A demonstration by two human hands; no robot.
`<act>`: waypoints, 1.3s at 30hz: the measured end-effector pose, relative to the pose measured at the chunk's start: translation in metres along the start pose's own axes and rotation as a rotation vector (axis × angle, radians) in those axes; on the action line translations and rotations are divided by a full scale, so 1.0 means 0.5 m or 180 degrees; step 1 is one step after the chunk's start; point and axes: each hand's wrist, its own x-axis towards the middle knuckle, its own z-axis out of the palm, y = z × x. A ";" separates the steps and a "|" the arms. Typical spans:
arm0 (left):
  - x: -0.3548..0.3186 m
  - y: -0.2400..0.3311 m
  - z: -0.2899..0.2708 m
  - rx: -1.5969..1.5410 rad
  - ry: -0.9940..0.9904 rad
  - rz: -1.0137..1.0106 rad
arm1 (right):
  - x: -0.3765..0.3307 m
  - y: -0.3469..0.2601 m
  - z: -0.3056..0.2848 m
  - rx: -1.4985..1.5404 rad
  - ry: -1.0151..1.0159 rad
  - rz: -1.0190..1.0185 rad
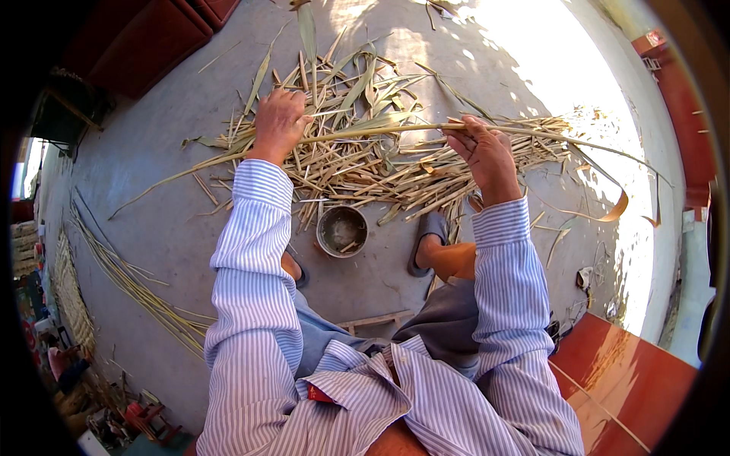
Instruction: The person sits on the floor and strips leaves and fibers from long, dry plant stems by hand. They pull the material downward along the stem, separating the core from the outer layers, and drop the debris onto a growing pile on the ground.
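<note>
Holds a long, pale reed [380,130] crosswise in front, above a loose pile [342,171] of cut stalks and leaves on the floor [163,243]. Pinches it with the right hand [487,154], right of its middle — with fingers nearly closed around the stalk. Curls the left hand [280,123] almost into a fist, right at the reed farther left; cannot tell whether actually gripping there, with the palm turned from view. Extends the reed well past both hands, to a thin tip at far left and a drooping one at right, near a curled brown leaf [620,207]. Sits with feet apart in dark sandals [432,226], with a round bowl [332,253] between — just beside the pile. Has long, thin stems [148,299] lying together at left.
</note>
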 end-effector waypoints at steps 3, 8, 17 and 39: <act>0.019 -0.004 -0.023 -0.0163 0.0554 0.0021 | -0.001 0.002 0.003 0.0179 -0.0052 0.0038; 0.020 0.099 -0.085 -0.2353 -0.0464 -0.0264 | 0.008 0.016 0.031 0.0416 -0.0409 0.0117; -0.019 0.040 -0.133 -0.1356 -0.1098 -0.0360 | 0.033 -0.005 -0.001 0.0117 0.0047 -0.0277; -0.015 0.025 -0.126 -0.3579 -0.2014 -0.1439 | -0.007 -0.012 0.066 -0.0365 -0.0880 -0.0336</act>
